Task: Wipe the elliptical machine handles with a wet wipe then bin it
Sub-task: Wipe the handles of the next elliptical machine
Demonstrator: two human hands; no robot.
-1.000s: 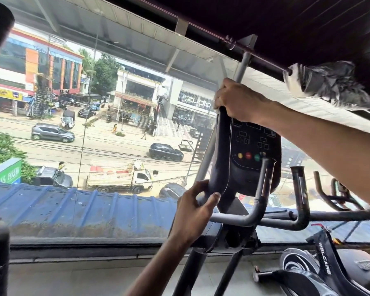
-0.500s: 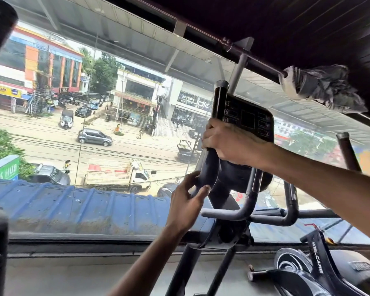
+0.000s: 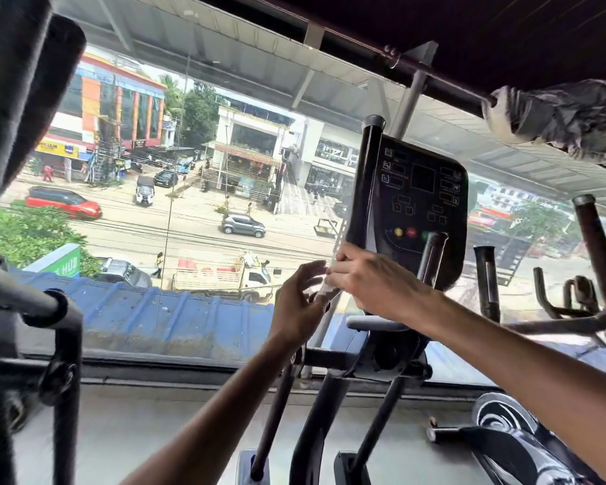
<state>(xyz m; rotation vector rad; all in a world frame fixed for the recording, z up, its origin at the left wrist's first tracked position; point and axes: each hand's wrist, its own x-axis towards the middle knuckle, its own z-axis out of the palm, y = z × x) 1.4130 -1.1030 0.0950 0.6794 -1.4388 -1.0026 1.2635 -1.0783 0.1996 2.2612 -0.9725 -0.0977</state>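
Slippage is the risk: beside the tall black handle [image 3: 364, 183] at frame centre, the right hand [image 3: 371, 285] pinches the thin wet wipe [image 3: 329, 292] by its top. The left hand [image 3: 294, 306] cups its lower end, hold unclear, so it could drop. Lower left, a green sign [image 3: 62, 266] reads "HUB".

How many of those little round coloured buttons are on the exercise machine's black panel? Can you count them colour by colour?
Yellow button: 1
Red button: 1
Green button: 1, partly hidden behind the handle bar
Total: 3
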